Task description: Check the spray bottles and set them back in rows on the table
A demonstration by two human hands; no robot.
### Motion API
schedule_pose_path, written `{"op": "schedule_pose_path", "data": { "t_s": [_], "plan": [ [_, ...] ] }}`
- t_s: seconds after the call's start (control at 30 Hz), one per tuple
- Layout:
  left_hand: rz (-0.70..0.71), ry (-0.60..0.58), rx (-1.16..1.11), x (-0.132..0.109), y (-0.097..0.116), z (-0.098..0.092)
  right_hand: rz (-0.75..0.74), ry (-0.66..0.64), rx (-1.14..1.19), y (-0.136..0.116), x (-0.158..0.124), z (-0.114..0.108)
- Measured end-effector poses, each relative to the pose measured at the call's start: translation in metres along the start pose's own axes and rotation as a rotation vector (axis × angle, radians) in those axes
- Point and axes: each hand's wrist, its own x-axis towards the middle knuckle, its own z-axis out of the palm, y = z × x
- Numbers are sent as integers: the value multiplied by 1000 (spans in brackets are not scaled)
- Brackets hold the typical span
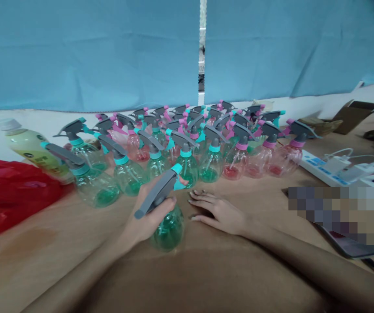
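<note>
My left hand (pixel 152 213) is wrapped round the neck of a green spray bottle (pixel 169 230) with a grey and turquoise trigger head. The bottle leans slightly, its nozzle pointing away and to the right. To its right, my right hand (pixel 221 213) rests palm down on the wooden table (pixel 226 269), fingers stretched out and holding nothing. Just beyond both hands stand several more spray bottles in rows. A green one (pixel 209 167) with a turquoise collar is near my right fingertips, and a pink one (pixel 235 165) stands beside it.
A red plastic bag (pixel 14 195) and a drink bottle (pixel 33 145) lie at the left. On the right are a white power strip (pixel 324 169) with chargers, a partly pixelated phone (pixel 353 248) and an open cardboard box (pixel 353 117). Blue cloth (pixel 108 52) hangs behind.
</note>
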Motion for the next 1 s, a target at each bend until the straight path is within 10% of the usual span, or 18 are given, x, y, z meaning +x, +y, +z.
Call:
{"op": "schedule_pose_path", "data": {
  "t_s": [1.0],
  "plan": [
    [-10,-26,-50,-1,4,1,-6,15,24,1,0,1]
  ]
}}
